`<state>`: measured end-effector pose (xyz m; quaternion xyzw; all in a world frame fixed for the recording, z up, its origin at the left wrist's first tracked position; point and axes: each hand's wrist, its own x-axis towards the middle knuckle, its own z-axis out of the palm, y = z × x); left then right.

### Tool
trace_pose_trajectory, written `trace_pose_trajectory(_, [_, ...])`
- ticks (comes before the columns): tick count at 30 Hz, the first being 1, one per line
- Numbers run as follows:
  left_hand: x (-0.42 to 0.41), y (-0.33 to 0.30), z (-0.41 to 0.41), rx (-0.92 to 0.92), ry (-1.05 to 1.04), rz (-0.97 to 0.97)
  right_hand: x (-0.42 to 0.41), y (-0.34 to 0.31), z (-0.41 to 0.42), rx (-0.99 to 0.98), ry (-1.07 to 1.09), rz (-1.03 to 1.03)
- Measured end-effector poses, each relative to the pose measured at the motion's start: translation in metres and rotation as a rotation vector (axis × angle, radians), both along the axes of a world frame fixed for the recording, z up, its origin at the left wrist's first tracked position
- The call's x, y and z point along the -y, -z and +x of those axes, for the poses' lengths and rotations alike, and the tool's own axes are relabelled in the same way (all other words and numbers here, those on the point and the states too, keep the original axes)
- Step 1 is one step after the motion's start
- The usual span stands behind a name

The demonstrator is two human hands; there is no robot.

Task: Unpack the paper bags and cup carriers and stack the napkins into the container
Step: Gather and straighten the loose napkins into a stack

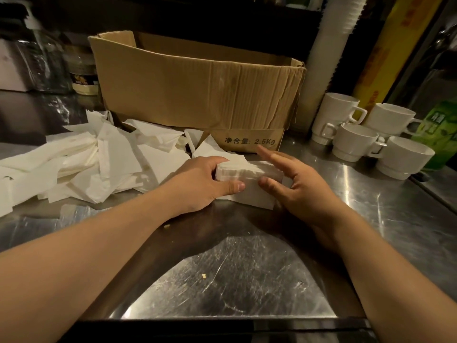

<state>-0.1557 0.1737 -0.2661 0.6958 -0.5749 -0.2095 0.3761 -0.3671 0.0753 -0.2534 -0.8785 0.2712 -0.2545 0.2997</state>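
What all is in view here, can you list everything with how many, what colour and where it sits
napkin stack: one, white, on the counter before the box, between both hands
loose napkins: a heap, too many to count, white, left on the counter
cardboard box: one, brown, open top, behind the napkins
mugs: at least five, white, right of the box, some stacked
paper cup column: one, white, upright beside the box's right corner
jar: one, clear with pale contents, left of the box
green packet: one, far right behind the mugs
steel counter: one, silver, scratched
left hand: grips the stack's left end
right hand: fingers straight against the stack's right side
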Motion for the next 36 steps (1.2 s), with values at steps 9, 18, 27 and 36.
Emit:
trace_pose_trajectory(9, [0.0,0.002,0.003,-0.016,-0.013,-0.002,0.002,0.004,-0.003,0.14,0.041,0.392])
trace_pose_trajectory(18, [0.006,-0.002,-0.001,-0.28,-0.06,-0.019,0.004,0.003,0.002,0.347,0.116,0.588])
trace_pose_trajectory(27, [-0.007,-0.039,0.003,-0.313,0.007,0.09,0.0,-0.048,0.036,0.499,0.134,0.695])
trace_pose_trajectory(36, [-0.014,-0.124,0.021,-0.417,-0.04,0.085,-0.017,-0.13,0.072,0.512,0.059,0.969])
